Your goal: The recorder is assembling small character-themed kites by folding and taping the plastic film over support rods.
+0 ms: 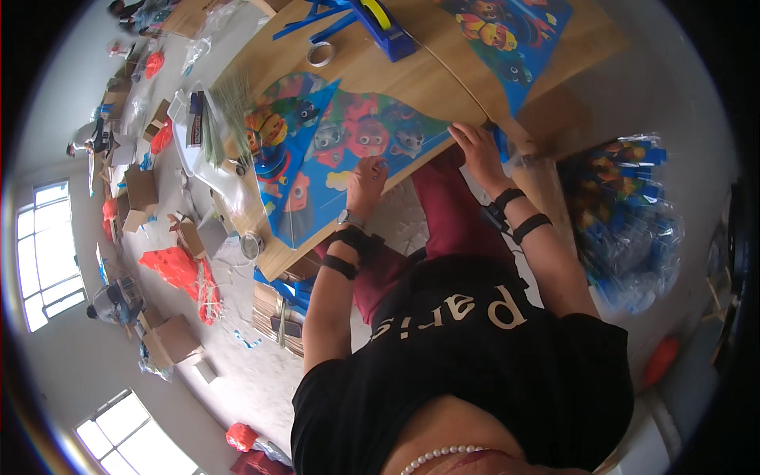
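Observation:
A blue kite-like sheet (348, 131) printed with cartoon figures lies on the wooden table (431, 87) in front of me. My left hand (366, 186) rests on its near part with the fingers curled in; whatever they may pinch is hidden. At the sheet's right tip, by the table's near edge, my right hand (477, 154) has its fingers stretched out. Another blue printed piece (294, 150) overlaps the sheet on the left. A thin dark rod (451, 71) runs across the table beyond my right hand.
A blue tape dispenser (388, 36) with yellow tape and a tape roll (320, 54) stand farther back. Another printed sheet (511, 39) lies far right. Thin sticks (212, 138) lie at the left. Plastic-wrapped printed pieces (625, 222) fill the area right of the table.

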### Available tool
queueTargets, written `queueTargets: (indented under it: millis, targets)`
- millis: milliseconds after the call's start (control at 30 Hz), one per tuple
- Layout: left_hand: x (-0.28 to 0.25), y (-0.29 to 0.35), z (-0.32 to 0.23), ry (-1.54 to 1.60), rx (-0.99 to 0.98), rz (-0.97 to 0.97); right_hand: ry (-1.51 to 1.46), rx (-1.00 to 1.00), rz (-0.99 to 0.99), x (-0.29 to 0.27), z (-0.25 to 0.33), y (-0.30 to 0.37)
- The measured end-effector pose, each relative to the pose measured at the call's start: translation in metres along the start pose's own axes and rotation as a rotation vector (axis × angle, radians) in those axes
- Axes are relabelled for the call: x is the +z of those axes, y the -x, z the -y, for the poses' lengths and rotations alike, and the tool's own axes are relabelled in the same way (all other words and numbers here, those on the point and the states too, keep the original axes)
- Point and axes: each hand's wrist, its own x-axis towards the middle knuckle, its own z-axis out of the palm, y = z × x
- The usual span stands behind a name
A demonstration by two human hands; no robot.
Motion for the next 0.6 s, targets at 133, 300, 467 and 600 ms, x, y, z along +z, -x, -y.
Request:
queueTargets:
  millis: [133,300,467,600]
  targets:
    - [-0.008,-0.006,0.005,-0.033,0.019,0.029,-0.036,0.01,0.01,-0.002,0.001,0.0]
    - [-0.006,-0.006,0.005,-0.044,0.026,0.051,-0.03,0.026,0.008,0.002,-0.002,0.002]
    - [-0.004,-0.005,0.008,-0.075,0.024,0.04,-0.024,0.008,0.004,0.007,-0.005,0.001]
    - [0.002,-0.003,0.007,-0.075,0.037,0.011,-0.026,0.004,-0.011,0.009,-0.007,0.002]
